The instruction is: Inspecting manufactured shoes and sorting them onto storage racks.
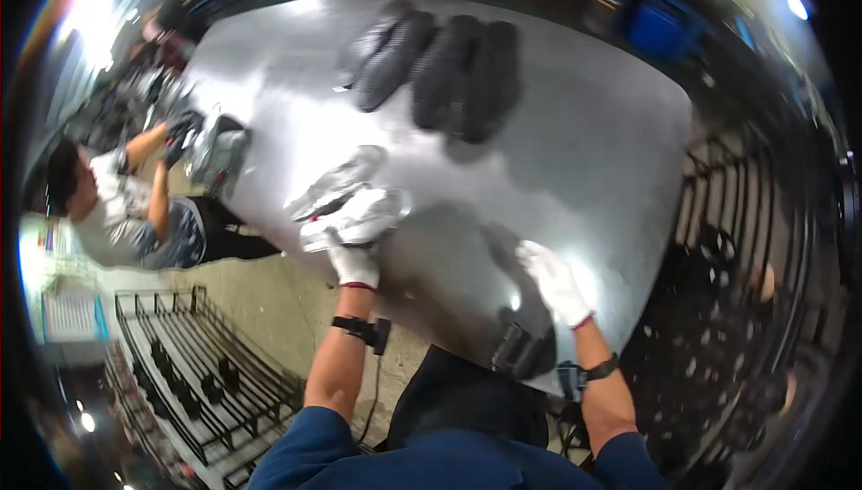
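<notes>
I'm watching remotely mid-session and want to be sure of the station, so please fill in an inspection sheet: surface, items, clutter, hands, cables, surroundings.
Surface: smooth grey metal table, patches of glare.
Items: two elongated, crinkled, shiny silver pieces, close together.
Clutter: dark, textured, elongated pieces toward the far edge; small dark block-shaped object by the near edge.
Hands: white-gloved left hand at the nearer silver piece, grip unclear; white-gloved right hand open, holding nothing.
Cables: thin dark cable below the black left-wrist device.
Surroundings: black metal-bar racks both sides; co-worker at left.
</notes>
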A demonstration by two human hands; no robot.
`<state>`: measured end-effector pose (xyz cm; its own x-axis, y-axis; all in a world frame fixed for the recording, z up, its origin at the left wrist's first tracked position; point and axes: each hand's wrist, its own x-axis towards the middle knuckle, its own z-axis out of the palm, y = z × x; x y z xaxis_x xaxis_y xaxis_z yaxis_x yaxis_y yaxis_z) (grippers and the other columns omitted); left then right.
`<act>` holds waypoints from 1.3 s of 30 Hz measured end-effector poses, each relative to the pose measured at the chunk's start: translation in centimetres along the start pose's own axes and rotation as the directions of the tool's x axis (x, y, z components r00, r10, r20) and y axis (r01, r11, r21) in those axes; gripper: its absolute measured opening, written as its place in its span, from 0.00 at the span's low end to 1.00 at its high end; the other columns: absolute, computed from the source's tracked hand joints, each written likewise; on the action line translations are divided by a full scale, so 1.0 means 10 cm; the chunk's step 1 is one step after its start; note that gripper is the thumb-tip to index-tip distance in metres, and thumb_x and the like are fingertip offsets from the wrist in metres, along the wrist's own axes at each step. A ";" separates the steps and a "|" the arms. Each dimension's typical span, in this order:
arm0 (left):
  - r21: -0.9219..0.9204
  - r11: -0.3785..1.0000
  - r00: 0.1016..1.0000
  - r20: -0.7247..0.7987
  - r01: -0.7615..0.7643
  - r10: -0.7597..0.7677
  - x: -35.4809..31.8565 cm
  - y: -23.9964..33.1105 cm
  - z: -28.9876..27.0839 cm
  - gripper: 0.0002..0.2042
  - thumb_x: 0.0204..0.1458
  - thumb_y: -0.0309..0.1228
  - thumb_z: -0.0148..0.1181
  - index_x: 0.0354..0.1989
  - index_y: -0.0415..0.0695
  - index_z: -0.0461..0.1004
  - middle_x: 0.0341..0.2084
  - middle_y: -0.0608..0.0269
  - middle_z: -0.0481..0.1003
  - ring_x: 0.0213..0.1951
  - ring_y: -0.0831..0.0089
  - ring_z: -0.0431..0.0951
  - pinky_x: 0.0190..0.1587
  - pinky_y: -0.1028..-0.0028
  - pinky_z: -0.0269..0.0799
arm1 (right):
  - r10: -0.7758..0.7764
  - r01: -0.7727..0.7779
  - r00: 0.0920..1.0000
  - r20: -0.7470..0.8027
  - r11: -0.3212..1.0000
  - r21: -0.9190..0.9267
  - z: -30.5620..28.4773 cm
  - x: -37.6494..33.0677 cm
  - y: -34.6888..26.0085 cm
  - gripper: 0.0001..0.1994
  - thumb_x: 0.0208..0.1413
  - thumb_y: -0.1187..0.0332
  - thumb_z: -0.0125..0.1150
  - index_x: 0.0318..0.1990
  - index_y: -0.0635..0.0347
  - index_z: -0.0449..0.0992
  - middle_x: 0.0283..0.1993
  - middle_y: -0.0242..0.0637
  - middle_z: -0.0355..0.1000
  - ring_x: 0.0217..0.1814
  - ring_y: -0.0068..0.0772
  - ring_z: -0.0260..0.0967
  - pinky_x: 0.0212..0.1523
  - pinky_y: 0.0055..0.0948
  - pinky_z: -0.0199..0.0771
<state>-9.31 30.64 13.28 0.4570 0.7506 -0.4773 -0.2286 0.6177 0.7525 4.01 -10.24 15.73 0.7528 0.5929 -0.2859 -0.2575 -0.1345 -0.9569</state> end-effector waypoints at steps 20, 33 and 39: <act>-0.130 0.958 0.965 -0.084 -0.257 0.248 1.86 1.63 -0.62 0.35 0.68 0.56 0.50 0.73 0.40 0.59 0.67 0.52 0.69 0.65 0.56 0.71 0.68 0.56 0.67 | -0.125 -0.120 0.868 0.481 0.887 0.446 4.40 3.95 -1.23 0.18 0.68 0.72 0.59 0.63 0.67 0.72 0.57 0.40 0.77 0.57 0.32 0.74 0.56 0.33 0.80; -0.060 0.959 0.961 0.020 -0.276 0.277 3.73 3.17 -1.11 0.41 0.67 0.65 0.42 0.76 0.42 0.55 0.70 0.49 0.66 0.69 0.48 0.67 0.71 0.47 0.64 | 0.078 -0.311 0.888 0.452 0.828 0.467 5.09 4.52 -1.28 0.30 0.68 0.65 0.60 0.74 0.62 0.60 0.70 0.42 0.66 0.65 0.38 0.68 0.63 0.44 0.72; -0.042 0.979 0.980 0.004 -0.201 0.201 3.70 3.10 -0.94 0.45 0.63 0.69 0.41 0.77 0.43 0.55 0.72 0.46 0.62 0.70 0.46 0.64 0.72 0.45 0.61 | -0.069 0.231 0.973 -0.220 0.311 0.922 3.55 3.41 -0.71 0.23 0.68 0.63 0.63 0.65 0.61 0.67 0.58 0.40 0.73 0.57 0.35 0.73 0.62 0.45 0.76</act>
<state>-7.59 79.77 14.69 0.4055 0.8584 -0.3142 -0.3520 0.4638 0.8130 10.05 39.11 14.63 0.8836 0.4117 -0.2231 -0.4651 0.8269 -0.3161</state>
